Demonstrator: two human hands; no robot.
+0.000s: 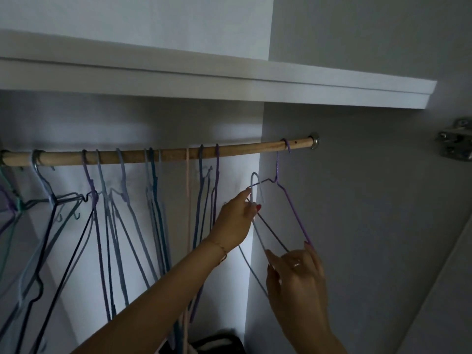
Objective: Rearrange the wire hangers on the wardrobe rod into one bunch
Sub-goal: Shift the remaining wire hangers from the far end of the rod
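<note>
Early stage: hangers [122, 200] spreading loosely along rod [166, 155]. Left hand [236, 221] pinching unhooked pale hanger [255, 190]; right hand [297, 274] gripping purple hanger [293, 210] hooked near rod's right end.

rod [166, 155] — wooden, level | wire hangers [122, 180] hooked along it — spread out

Both forearms bare, no sleeves in view. Left hand [236, 215]: red-painted nails; thin chain bracelet [221, 250] at the wrist, just below the hand. Right hand [297, 273]: ring [296, 264] on one finger, reddish polish on the nails, wrist below it unadorned.
</note>
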